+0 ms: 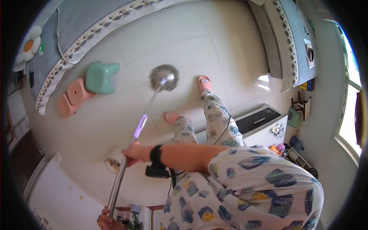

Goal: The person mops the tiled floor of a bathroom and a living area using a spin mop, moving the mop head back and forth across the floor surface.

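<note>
My right hand (133, 153) reaches across from the right and is closed around the metal pole of a spin mop (140, 126), just below its purple grip section. Lower down, near the bottom edge, my left hand (107, 220) is wrapped around the upper end of the same pole. The round grey mop head (164, 77) rests on the pale tiled floor (172, 49), ahead of my feet and slightly blurred. A pink slipper (204, 83) is on my right foot, and another pink slipper (171, 117) is on my left.
A green plastic stool (102, 77) and two pink stools (77, 91) stand left, beside a bed with a lace-trimmed cover (95, 31). Another covered bed (304, 57) is at right. A low white cabinet (263, 126) is near my right leg; a bin (112, 165) is behind the pole.
</note>
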Demonstrator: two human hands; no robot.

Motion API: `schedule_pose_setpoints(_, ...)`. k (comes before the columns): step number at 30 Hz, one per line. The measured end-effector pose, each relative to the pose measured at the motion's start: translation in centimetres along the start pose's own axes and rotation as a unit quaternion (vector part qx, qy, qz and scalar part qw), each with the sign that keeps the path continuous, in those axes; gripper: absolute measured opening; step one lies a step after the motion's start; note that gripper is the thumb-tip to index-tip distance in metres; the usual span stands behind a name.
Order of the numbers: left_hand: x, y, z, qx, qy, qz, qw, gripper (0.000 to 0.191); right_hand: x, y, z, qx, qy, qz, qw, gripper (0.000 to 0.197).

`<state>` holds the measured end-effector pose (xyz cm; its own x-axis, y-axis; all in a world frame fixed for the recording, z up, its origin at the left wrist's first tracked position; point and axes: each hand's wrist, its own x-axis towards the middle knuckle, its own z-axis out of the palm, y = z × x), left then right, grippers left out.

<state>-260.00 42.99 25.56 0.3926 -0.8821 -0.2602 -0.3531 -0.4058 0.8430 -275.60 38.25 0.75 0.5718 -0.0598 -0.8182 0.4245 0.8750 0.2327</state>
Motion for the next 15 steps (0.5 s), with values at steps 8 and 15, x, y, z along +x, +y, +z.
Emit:
schedule_pose_setpoints(8, 4.1, 3.9, 2.3, -0.088, -0.064, 0.170, 0.979, 0.031, 0.5, -2.6, 6.2, 0.029, -0.049, -0.071, 0.996, 0.021)
schedule_pose_setpoints(15, 5.2, 5.3, 16.5, -0.254, -0.258, 0.135, 0.922, 0.028, -7.0, -10.7, -8.1, 0.089, 0.021, -0.193, 0.977, 0.021)
